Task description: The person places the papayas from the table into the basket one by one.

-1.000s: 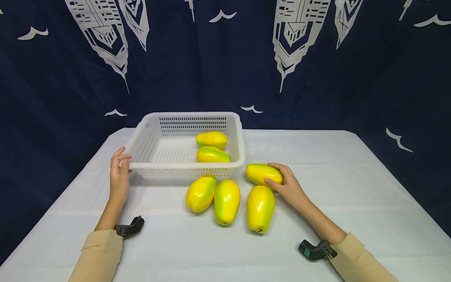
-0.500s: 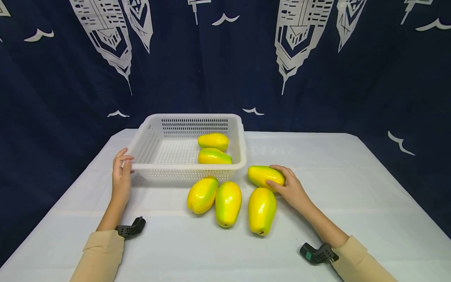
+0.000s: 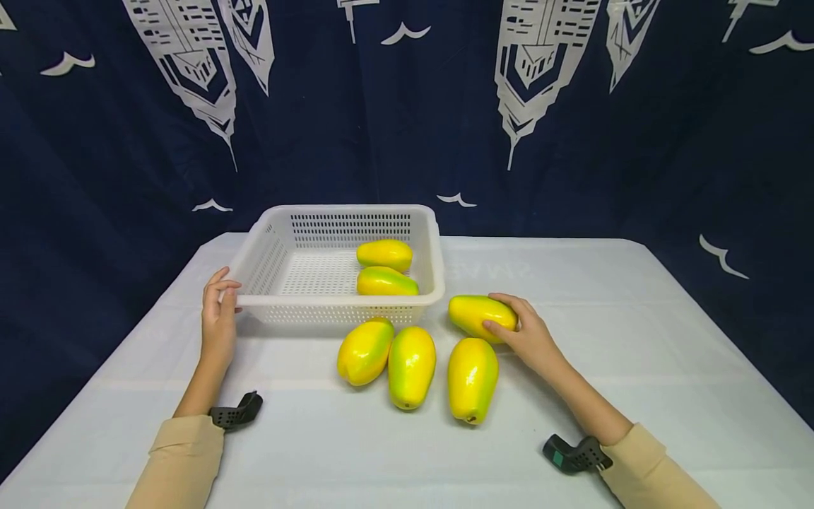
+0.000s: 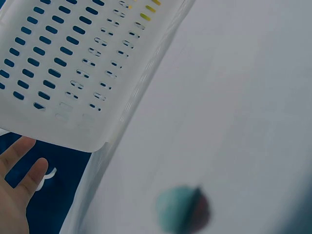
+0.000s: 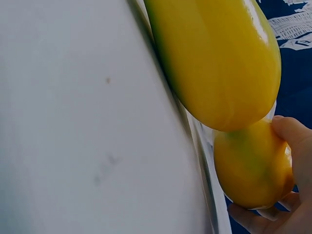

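Note:
My right hand [image 3: 531, 339] grips a yellow-green papaya [image 3: 475, 314] at its right end, thumb on the near side and fingers over the far side. In the right wrist view this papaya [image 5: 251, 163] shows between thumb and fingers, behind a nearer papaya [image 5: 219, 58]. At the left, my left hand [image 3: 219, 318] touches the front left corner of a white perforated basket [image 3: 337, 300], its fingers loosely extended. The left wrist view shows the fingertips of the left hand [image 4: 19, 178] right at the edge of the basket [image 4: 73, 131]. Two papayas [image 3: 384, 254] lie inside the basket's right half.
Three more papayas lie on the white-covered table [image 3: 305, 445] in front of the basket: a left one [image 3: 365, 351], a middle one [image 3: 412, 367] and a right one [image 3: 473, 380] just below the gripped papaya. A dark blue patterned curtain [image 3: 381, 127] hangs behind the table.
The right hand and its papaya have shifted slightly right and away from the papaya in front. The left hand keeps its place at the basket. The head view tilted a little.

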The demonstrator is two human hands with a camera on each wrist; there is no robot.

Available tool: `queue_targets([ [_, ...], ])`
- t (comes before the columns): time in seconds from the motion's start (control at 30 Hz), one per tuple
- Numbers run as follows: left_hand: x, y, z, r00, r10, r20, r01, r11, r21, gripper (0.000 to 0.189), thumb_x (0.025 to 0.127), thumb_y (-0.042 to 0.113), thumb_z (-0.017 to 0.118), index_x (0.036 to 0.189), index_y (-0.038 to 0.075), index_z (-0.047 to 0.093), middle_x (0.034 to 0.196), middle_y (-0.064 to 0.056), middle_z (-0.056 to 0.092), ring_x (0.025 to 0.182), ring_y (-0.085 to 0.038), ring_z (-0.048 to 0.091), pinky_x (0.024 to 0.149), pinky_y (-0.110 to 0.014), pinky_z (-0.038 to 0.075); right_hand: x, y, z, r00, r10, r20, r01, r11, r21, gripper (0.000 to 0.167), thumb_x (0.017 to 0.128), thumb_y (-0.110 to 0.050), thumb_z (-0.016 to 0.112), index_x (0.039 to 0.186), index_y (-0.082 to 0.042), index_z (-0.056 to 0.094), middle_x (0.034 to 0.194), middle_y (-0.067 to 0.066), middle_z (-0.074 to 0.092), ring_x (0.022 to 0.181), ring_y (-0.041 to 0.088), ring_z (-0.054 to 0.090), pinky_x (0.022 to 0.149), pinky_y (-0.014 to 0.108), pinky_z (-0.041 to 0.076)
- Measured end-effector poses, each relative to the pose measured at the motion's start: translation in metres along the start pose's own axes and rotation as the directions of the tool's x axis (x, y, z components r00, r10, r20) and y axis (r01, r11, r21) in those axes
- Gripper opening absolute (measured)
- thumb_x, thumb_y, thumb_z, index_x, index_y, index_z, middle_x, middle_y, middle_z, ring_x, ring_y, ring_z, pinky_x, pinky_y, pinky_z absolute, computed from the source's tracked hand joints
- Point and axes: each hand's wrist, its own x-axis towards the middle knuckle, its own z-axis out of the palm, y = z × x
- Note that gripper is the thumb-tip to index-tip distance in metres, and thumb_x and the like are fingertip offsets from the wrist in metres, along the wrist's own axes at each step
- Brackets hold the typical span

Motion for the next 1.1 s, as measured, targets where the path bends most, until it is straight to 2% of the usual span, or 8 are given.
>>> queue_targets([
  [0.33, -0.001, -0.004, 0.0, 1.0, 0.007, -0.003, -0.007, 1.0, 0.005, 0.028, 0.096, 0.015, 0.034, 0.106, -0.009, 0.042, 0.143, -0.009, 0.029, 0.113, -0.003, 0.035, 0.074, -0.017, 0.035, -0.001, -0.003, -0.004, 1.0, 0.008, 0.005, -0.008, 1.0, 0.006, 0.058, 0.084, -0.039, 0.061, 0.132, -0.013, 0.042, 0.132, 0.016, 0.042, 0.115, 0.032, 0.042, 0.096, 0.052, 0.034],
  [0.5, 0.001, -0.008, -0.001, 1.0, 0.015, -0.007, -0.015, 1.0, 0.002, 0.029, 0.096, 0.015, 0.035, 0.107, -0.01, 0.043, 0.144, -0.008, 0.03, 0.109, 0.001, 0.036, 0.075, -0.02, 0.037, 0.0, -0.006, -0.007, 1.0, 0.006, -0.001, -0.006, 1.0, 0.009, 0.058, 0.084, -0.038, 0.061, 0.132, -0.013, 0.042, 0.134, 0.017, 0.04, 0.117, 0.033, 0.041, 0.097, 0.053, 0.033],
  [0.77, 0.01, -0.029, -0.003, 1.0, 0.022, -0.018, -0.022, 1.0, 0.01, 0.03, 0.097, 0.02, 0.035, 0.108, -0.007, 0.045, 0.144, -0.003, 0.03, 0.115, -0.001, 0.034, 0.074, -0.021, 0.037, 0.001, -0.011, -0.012, 1.0, 0.0, -0.005, 0.0, 1.0, 0.018, 0.057, 0.084, -0.038, 0.061, 0.133, -0.014, 0.042, 0.136, 0.016, 0.039, 0.119, 0.033, 0.04, 0.097, 0.054, 0.033],
  [1.1, 0.01, -0.031, -0.003, 1.0, 0.011, -0.012, -0.011, 1.0, 0.014, 0.029, 0.096, 0.017, 0.035, 0.108, -0.008, 0.044, 0.145, -0.006, 0.029, 0.116, 0.0, 0.033, 0.075, -0.022, 0.036, -0.001, -0.017, -0.016, 1.0, -0.011, -0.024, 0.012, 0.999, 0.034, 0.057, 0.084, -0.036, 0.061, 0.133, -0.013, 0.042, 0.136, 0.016, 0.039, 0.117, 0.033, 0.041, 0.097, 0.052, 0.034],
])
